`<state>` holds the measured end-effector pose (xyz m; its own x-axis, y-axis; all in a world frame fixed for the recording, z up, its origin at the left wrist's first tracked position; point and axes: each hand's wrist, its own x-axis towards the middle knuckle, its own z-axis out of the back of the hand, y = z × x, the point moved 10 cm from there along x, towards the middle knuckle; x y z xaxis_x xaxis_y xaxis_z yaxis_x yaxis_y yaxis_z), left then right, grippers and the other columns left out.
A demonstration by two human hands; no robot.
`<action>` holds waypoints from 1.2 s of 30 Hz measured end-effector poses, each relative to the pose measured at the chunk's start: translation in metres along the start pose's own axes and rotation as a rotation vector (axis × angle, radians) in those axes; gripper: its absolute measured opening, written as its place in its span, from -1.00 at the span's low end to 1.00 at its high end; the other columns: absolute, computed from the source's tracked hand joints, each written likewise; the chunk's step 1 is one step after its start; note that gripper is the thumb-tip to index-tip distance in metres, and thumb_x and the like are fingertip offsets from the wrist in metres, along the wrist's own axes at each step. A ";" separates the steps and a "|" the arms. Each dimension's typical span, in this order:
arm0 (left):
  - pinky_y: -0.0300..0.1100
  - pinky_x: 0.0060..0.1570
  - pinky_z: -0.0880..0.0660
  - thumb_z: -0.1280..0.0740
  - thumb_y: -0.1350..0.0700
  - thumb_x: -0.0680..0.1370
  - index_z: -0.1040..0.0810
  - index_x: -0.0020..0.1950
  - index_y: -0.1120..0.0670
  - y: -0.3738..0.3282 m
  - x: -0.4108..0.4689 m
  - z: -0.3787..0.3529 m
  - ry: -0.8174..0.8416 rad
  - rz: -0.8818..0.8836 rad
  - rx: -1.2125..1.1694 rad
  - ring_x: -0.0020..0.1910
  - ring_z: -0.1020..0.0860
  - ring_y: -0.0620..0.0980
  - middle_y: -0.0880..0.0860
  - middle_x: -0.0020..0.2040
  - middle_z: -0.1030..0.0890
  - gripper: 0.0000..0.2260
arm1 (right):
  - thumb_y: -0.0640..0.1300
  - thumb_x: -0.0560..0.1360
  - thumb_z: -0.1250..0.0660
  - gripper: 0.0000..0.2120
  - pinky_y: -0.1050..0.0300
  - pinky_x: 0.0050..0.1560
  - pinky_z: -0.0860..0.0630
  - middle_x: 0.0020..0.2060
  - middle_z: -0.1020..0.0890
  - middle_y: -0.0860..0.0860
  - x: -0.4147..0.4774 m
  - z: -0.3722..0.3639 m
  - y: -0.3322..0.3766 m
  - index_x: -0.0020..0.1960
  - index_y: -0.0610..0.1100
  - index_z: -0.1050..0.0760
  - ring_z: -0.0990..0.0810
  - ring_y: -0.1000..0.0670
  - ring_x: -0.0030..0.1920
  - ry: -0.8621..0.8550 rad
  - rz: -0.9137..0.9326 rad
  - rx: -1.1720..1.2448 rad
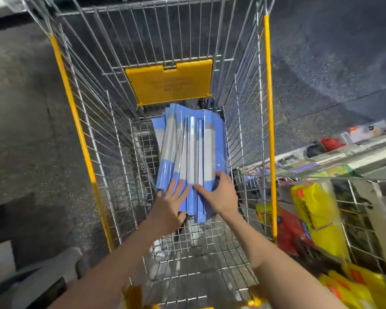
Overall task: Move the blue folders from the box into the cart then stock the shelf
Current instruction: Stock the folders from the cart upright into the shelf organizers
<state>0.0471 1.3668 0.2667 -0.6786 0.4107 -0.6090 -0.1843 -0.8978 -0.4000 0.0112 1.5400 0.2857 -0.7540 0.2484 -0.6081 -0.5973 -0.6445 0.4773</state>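
Observation:
A stack of blue folders (188, 150) with clear, shiny fronts lies fanned out on the floor of a wire shopping cart (85, 139) with yellow trim. Both my arms reach down into the cart. My left hand (168, 206) lies on the stack's near left corner with fingers spread on top and the thumb tucked under the edge. My right hand (218, 194) rests on the near right part of the stack, fingers straight, thumb at the right edge.
A yellow flap (169, 82) hangs on the cart's far wall. To the right stands a wire bin (354, 197) with yellow and red packaged goods (314, 210), and shelving with mixed items (334, 148) runs behind it. Dark speckled floor surrounds the cart.

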 end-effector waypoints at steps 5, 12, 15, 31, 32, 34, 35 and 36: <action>0.25 0.53 0.13 -0.19 0.04 0.64 0.15 0.65 -0.06 -0.001 -0.005 0.004 0.005 -0.021 -0.073 0.59 0.33 0.01 -0.12 0.60 0.29 -0.32 | 0.15 0.40 -0.46 -0.34 -0.05 0.12 -0.56 0.23 -0.54 -0.02 -0.002 0.021 0.001 0.39 -0.08 -0.35 -0.54 -0.05 0.20 -0.053 0.089 0.050; 0.16 0.56 -0.14 -0.04 -0.08 0.64 0.19 0.64 -0.05 -0.005 -0.008 0.011 0.041 -0.001 -0.091 0.61 0.25 0.04 -0.06 0.61 0.24 -0.37 | -0.19 0.60 -0.32 -0.42 0.32 -0.45 -0.33 -0.32 -0.52 -0.05 0.004 0.035 -0.020 0.53 -0.26 -0.15 -0.50 0.07 -0.36 -0.088 -0.056 0.044; 0.11 0.59 -0.04 -0.08 -0.05 0.71 0.23 0.64 -0.07 -0.012 -0.011 0.021 0.077 0.060 -0.155 0.62 0.21 0.06 -0.02 0.62 0.25 -0.39 | -0.19 0.63 -0.25 -0.65 0.33 -0.51 -0.20 -0.29 -0.49 -0.05 0.004 0.042 -0.014 0.34 -0.32 -0.30 -0.44 0.09 -0.39 -0.077 -0.013 0.004; 0.00 0.24 -0.54 -0.31 -0.24 0.57 -0.05 0.65 0.02 -0.091 -0.082 0.132 -0.114 0.056 -1.119 0.40 -0.41 -0.04 -0.03 0.47 -0.37 -0.23 | -0.23 0.58 -0.27 -0.91 0.05 -0.23 -0.20 -0.29 -0.52 -0.10 -0.168 0.104 0.082 0.05 -0.24 -0.43 -0.54 -0.20 -0.21 -0.340 0.343 -0.040; 0.01 0.11 -0.61 -0.34 -0.30 0.53 -0.05 0.65 -0.01 -0.095 -0.086 0.136 -0.109 0.059 -1.193 0.38 -0.42 -0.03 -0.05 0.41 -0.38 -0.17 | -0.21 0.58 -0.26 -0.89 -0.02 -0.19 -0.26 -0.22 -0.57 -0.17 -0.180 0.101 0.089 0.07 -0.24 -0.42 -0.55 -0.26 -0.14 -0.338 0.375 -0.084; 0.05 0.02 -0.65 -0.37 -0.50 0.35 -0.25 0.58 0.00 -0.099 -0.103 0.147 -0.131 0.067 -1.277 0.38 -0.46 0.00 -0.08 0.37 -0.45 -0.05 | -0.15 0.59 -0.23 -0.83 -0.09 -0.13 -0.36 -0.11 -0.61 -0.22 -0.210 0.095 0.104 0.13 -0.22 -0.39 -0.55 -0.30 -0.03 -0.343 0.435 -0.184; 0.09 0.07 -0.63 -0.38 -0.56 0.26 -0.42 0.45 0.06 -0.098 -0.113 0.149 -0.150 0.062 -1.308 0.30 -0.54 0.03 -0.03 0.29 -0.55 -0.04 | -0.11 0.60 -0.22 -0.79 -0.11 -0.10 -0.38 -0.08 -0.61 -0.22 -0.228 0.091 0.108 0.16 -0.21 -0.38 -0.55 -0.31 -0.01 -0.345 0.444 -0.225; 0.12 0.10 -0.61 -0.38 -0.56 0.24 -0.51 0.28 0.13 -0.097 -0.118 0.152 -0.183 0.073 -1.344 0.16 -0.62 0.06 0.06 0.15 -0.63 -0.10 | -0.06 0.59 -0.20 -0.74 -0.12 -0.10 -0.39 -0.06 -0.62 -0.22 -0.239 0.091 0.112 0.18 -0.21 -0.38 -0.55 -0.32 0.00 -0.349 0.441 -0.259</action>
<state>0.0368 1.3810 0.4813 -0.7601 0.2476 -0.6007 0.6147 -0.0255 -0.7883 0.1001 1.4740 0.5421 -0.9859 0.1117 -0.1245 -0.1558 -0.8842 0.4404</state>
